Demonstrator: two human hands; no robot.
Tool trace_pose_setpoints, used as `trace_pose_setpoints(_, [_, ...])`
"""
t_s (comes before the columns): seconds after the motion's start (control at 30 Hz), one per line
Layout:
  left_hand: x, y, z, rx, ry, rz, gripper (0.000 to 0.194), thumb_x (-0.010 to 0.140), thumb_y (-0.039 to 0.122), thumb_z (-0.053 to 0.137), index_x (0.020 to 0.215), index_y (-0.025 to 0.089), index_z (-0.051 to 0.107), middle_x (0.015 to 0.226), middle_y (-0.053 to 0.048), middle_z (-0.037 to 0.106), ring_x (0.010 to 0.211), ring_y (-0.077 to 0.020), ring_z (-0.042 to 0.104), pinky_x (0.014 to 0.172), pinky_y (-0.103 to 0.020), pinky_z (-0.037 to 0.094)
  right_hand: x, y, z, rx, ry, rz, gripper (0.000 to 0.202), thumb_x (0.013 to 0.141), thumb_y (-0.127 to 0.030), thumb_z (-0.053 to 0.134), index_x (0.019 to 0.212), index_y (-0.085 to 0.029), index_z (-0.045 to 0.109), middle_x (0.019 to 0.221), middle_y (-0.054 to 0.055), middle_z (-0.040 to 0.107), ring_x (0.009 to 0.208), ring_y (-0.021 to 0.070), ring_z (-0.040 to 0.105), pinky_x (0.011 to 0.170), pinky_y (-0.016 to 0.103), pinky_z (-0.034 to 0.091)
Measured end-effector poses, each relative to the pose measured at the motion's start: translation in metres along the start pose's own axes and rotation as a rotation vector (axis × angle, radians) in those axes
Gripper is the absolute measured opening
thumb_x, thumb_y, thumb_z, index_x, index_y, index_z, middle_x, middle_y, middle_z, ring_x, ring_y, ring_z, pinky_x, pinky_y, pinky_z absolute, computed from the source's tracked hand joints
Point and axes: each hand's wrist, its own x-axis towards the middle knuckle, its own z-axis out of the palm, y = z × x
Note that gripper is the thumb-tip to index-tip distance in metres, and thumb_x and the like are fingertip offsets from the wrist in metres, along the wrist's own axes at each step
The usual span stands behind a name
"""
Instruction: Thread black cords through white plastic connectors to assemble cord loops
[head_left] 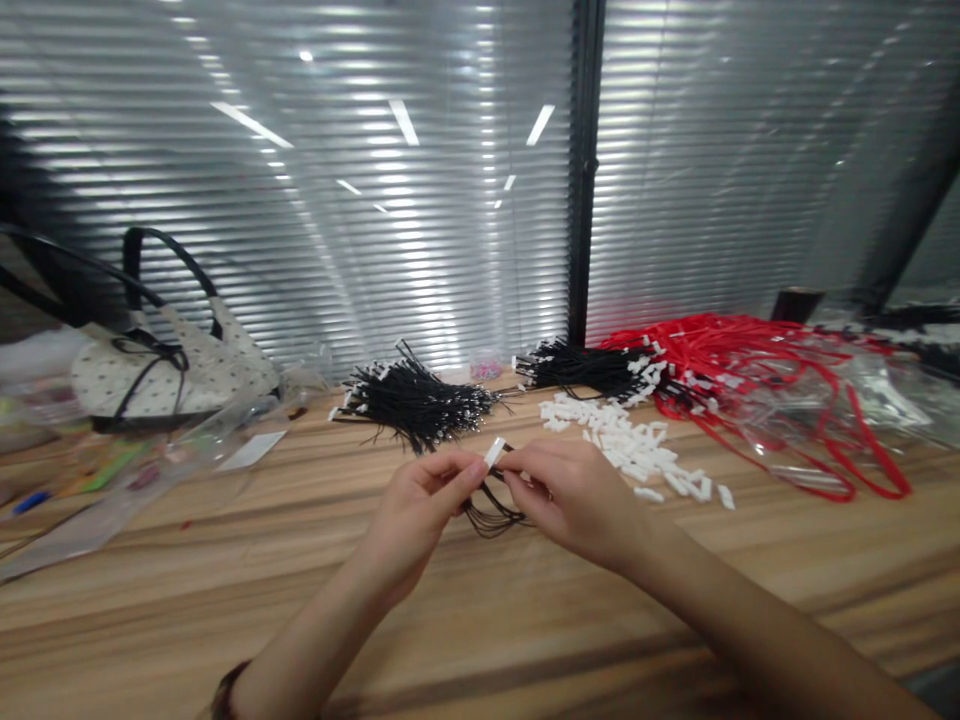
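Between the fingertips of my left hand [439,500] is a small white plastic clip [495,452], tilted upward. My right hand [574,495] pinches thin black cords [491,515] close beside that clip; their loops hang down between my two hands. Whether a cord end sits inside the clip is hidden by my fingers. Just beyond my hands lies a bundle of black cords [420,400] with white and shiny ends. To the right of it is a scattered pile of white plastic clips [637,450].
A second black cord bundle [585,368] lies behind the clips. Red lanyards [712,350] and clear plastic bags [795,430] cover the right side. A dotted handbag [172,370], a white card [253,451] and a blue pen [31,502] are at left. Window blinds [375,200] stand behind the wooden table [480,640].
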Motion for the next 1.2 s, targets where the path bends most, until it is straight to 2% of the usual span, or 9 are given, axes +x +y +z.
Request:
trace_pose_setpoints(0.13, [0.000,0.000,-0.001,-0.017,0.017,-0.011,0.027,0.063,0.042,0.087,0.070,0.017,0.079,0.064,-0.002,0.062,0.062,-0.0136,0.045,0.059,-0.025,0.034,-0.001,0.001,0.003,-0.040,-0.004,0.022,0.021,0.089,-0.016,0.051,0.088,-0.016,0.072,0.077,0.007,0.072,0.069,0.0181,0.065,0.063,0.028,0.042])
trace_pose_setpoints(0.37, [0.002,0.001,-0.002,-0.014,0.002,-0.011,0.030,0.065,0.043,0.086,0.074,0.015,0.078,0.065,-0.002,0.061,0.063,-0.0130,0.045,0.059,-0.024,0.034,-0.003,0.001,0.003,-0.084,-0.065,0.003,0.026,0.096,-0.020,0.046,0.096,-0.015,0.071,0.077,0.007,0.070,0.069,0.0175,0.064,0.062,0.028,0.040])
trace_pose_setpoints(0.53, [0.003,0.002,-0.001,-0.017,0.011,-0.023,0.032,0.064,0.045,0.086,0.072,0.015,0.078,0.063,-0.001,0.059,0.061,-0.0124,0.043,0.058,-0.024,0.033,-0.004,0.001,0.003,-0.102,-0.077,0.016,0.025,0.096,-0.018,0.045,0.095,-0.015,0.070,0.077,0.008,0.070,0.070,0.0195,0.065,0.063,0.030,0.042])
trace_pose_setpoints(0.73, [0.002,0.002,-0.001,0.004,-0.004,-0.005,0.029,0.065,0.044,0.085,0.069,0.016,0.077,0.063,-0.001,0.058,0.062,-0.0132,0.043,0.057,-0.025,0.032,0.001,0.000,0.001,0.115,-0.031,0.073,0.023,0.095,-0.017,0.049,0.100,-0.016,0.072,0.091,0.008,0.076,0.083,0.0202,0.070,0.072,0.029,0.049])
trace_pose_setpoints(0.97, [0.003,-0.001,-0.005,0.037,-0.072,0.068,0.027,0.070,0.044,0.083,0.065,0.018,0.074,0.060,0.001,0.055,0.061,-0.0138,0.041,0.058,-0.026,0.031,0.007,0.000,-0.005,0.353,-0.013,0.162,0.016,0.088,-0.014,0.063,0.087,-0.020,0.077,0.078,0.002,0.078,0.066,0.0138,0.068,0.062,0.023,0.046])
trace_pose_setpoints(1.2, [0.004,0.000,-0.007,0.045,-0.117,0.104,0.025,0.074,0.041,0.081,0.065,0.019,0.074,0.063,0.000,0.055,0.064,-0.0143,0.044,0.060,-0.026,0.033,0.007,0.001,-0.005,0.386,-0.010,0.163,0.016,0.087,-0.013,0.065,0.090,-0.017,0.079,0.077,0.002,0.078,0.064,0.0130,0.067,0.061,0.022,0.045])
